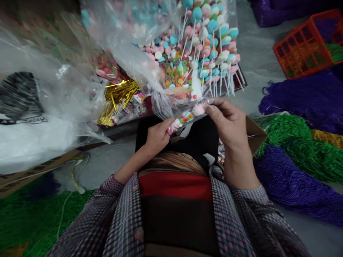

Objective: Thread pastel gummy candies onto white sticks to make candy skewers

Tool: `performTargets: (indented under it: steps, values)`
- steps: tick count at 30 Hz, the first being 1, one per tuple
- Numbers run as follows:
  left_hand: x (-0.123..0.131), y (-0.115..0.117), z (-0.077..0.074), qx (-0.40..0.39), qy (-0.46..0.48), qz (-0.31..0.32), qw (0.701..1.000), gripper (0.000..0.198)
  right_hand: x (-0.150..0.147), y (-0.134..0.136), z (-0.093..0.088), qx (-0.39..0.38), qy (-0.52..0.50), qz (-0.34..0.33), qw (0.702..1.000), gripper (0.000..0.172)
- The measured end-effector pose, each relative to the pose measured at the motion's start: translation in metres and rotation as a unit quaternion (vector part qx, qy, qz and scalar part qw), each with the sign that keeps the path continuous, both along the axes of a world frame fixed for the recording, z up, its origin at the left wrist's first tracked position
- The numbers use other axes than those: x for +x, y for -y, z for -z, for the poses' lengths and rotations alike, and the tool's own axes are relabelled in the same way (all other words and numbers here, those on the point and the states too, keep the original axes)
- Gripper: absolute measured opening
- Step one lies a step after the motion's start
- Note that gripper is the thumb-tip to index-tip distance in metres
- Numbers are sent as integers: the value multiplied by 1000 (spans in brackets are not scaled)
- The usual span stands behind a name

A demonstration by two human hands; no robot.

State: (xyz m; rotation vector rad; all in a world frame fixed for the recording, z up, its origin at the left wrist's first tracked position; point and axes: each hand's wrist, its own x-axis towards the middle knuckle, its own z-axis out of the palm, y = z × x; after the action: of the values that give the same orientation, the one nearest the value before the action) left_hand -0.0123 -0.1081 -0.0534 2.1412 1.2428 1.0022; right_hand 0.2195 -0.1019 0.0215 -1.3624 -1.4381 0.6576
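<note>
Between my two hands a slim clear candy packet, filled with pink, white and multicoloured sweets, is stretched at a slant above my lap. Its lower left end is pinched in my left hand. My right hand grips the upper right end between thumb and fingers. Just beyond lie marshmallow skewers on white sticks, several of them in a heap. Loose ring gummies and small marshmallows sit beside them, partly under a clear plastic bag. Gold twist ties are bunched to the left.
An orange crate stands at the upper right. Green bead strands and purple bead strands lie along the right side. An open cardboard box is by my right wrist. White plastic bags fill the left.
</note>
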Motion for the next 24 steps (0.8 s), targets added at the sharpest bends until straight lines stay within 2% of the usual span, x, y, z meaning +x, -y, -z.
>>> performTargets:
  steps: [3, 8, 14, 18, 21, 24]
  values:
    - [-1, 0, 2, 5, 10, -4, 1000, 44, -4, 2, 4, -17, -32, 3, 999, 28]
    - [-3, 0, 1, -28, -54, 13, 998, 46, -8, 1, 14, -12, -62, 18, 998, 23]
    - [-1, -2, -4, -70, -91, 47, 992, 46, -13, 4, 19, 2, -28, 42, 999, 20]
    - [1, -1, 2, -68, -98, 42, 992, 44, -17, 7, 15, -3, 2, 55, 999, 18]
    - [3, 1, 8, -74, -86, 35, 993, 42, -23, 10, 12, 27, 45, 61, 997, 17]
    - [7, 2, 8, -102, -63, 38, 992, 41, -27, 11, 16, 51, 45, 70, 995, 19]
